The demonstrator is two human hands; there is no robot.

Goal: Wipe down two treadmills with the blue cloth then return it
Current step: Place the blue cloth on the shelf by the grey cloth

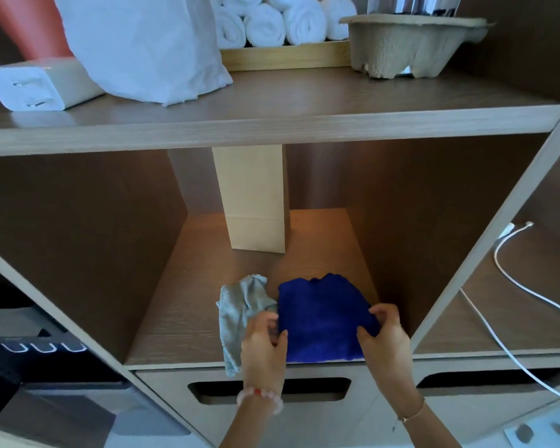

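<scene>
Both hands, left hand (263, 342) and right hand (385, 334), pinch the blue cloth (320, 318).

Two cloths at the front edge of the lower shelf (181, 318): one blue cloth (320, 318), one grey cloth (240, 308). Two hands there, left hand (264, 347) and right hand (385, 344). Two bracelets: one beaded bracelet (259, 399), one thin bracelet (413, 413). Two paper bags: one brown bag (253, 202) toward that shelf's back edge, one white bag (136, 40) on the upper shelf (304, 101). Up there too: one charger (39, 82) at the front left corner, one pulp cup carrier (411, 43), one wooden tray (285, 56), six rolled towels (304, 24) showing, the stack cut off above.
</scene>
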